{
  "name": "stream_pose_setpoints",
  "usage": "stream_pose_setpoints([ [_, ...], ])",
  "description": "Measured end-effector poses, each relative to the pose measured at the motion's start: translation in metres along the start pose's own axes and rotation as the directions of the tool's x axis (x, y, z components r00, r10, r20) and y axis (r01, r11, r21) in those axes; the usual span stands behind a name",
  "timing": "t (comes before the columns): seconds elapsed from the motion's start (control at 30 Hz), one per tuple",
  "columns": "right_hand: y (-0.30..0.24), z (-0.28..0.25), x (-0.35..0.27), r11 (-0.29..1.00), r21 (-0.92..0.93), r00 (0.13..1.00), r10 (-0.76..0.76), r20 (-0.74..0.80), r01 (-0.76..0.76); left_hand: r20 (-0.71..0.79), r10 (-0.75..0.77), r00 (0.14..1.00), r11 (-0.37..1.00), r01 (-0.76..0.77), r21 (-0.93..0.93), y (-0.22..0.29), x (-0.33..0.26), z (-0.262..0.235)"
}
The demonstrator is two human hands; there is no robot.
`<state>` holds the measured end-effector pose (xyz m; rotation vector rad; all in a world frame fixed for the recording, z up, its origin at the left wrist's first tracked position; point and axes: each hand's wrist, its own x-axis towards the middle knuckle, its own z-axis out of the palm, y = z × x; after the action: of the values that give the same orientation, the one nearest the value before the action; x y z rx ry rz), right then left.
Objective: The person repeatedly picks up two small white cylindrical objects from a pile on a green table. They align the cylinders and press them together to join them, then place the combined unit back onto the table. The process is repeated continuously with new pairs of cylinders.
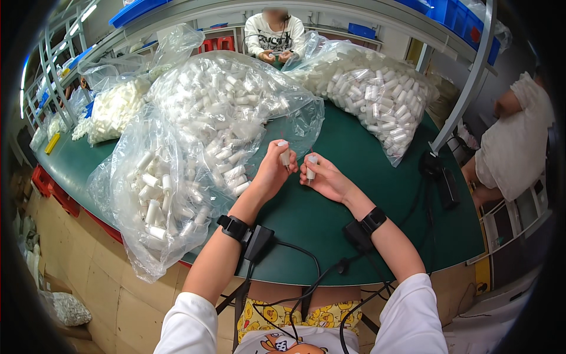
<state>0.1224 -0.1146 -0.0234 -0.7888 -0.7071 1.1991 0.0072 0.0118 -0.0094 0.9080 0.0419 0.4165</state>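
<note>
My left hand (275, 168) is closed round a small white plastic cylinder (284, 154), held roughly upright above the green table. Close beside it, my right hand (325, 178) pinches a second white cylinder (311, 167) between thumb and fingers. Thin reddish bits show at the tops of both pieces, too small to make out. The two hands are near each other but apart. Left of my hands, an open clear plastic bag (132, 221) spreads over the table edge with many loose white cylinders (154, 209) in it.
Big clear bags of white cylinders (206, 82) (383, 94) fill the table's far side. A black device (446, 187) lies at the right by a grey post (466, 88). Black cables (306, 251) run from my wrists. One person (274, 35) sits opposite; another (513, 135) is at the right.
</note>
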Motion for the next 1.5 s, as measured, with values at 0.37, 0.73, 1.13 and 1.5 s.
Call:
stream_pose_setpoints([
  [0.37, -0.001, -0.013, 0.004, 0.988, 0.124, 0.990, 0.079, 0.120, -0.094, 0.021, -0.126, 0.992, 0.984, 0.122, 0.130, -0.001, 0.001, -0.007],
  [0.73, 0.001, -0.008, 0.005, 0.981, 0.189, 0.998, 0.046, -0.054, -0.035, -0.041, -0.031, 0.999, 0.998, 0.033, 0.054, -0.003, 0.004, -0.009],
  [1.13, 0.002, -0.006, 0.002, 0.998, 0.018, 0.998, -0.060, -0.029, 0.061, -0.080, 0.031, 0.996, 0.982, -0.016, 0.191, -0.006, 0.003, -0.006],
  [1.5, 0.005, -0.012, 0.002, 0.997, -0.050, 0.996, -0.056, -0.071, 0.053, 0.019, -0.120, 0.993, 0.992, 0.121, -0.046, -0.001, 0.003, -0.006],
])
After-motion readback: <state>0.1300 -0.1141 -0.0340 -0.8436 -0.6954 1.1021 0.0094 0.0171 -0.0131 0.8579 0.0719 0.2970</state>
